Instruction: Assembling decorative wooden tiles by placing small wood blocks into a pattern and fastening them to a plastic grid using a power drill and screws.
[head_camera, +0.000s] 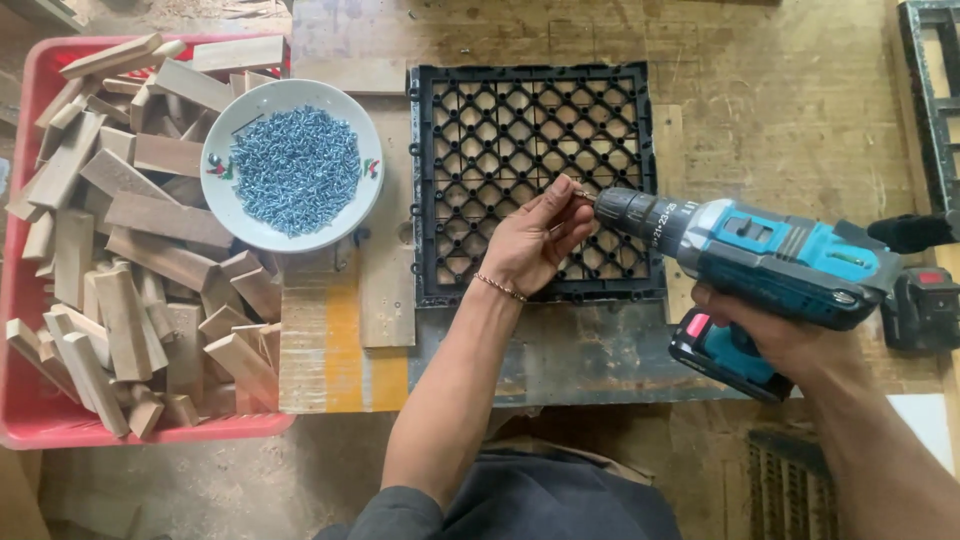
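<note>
Thin bracelet (499, 287) on left wrist; dark grey clothing (520, 505).

drill (770, 258) bit tip – hidden by left hand (535, 240) fingers; crate (20, 420) cut off at left edge

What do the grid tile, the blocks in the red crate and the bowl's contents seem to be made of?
Grid tile: likely moulded black plastic, matte, with a uniform lattice. Blocks: bare wood, pale to brown, unfinished. Screws in the bowl: shiny silvery metal, probably plated steel.
</note>
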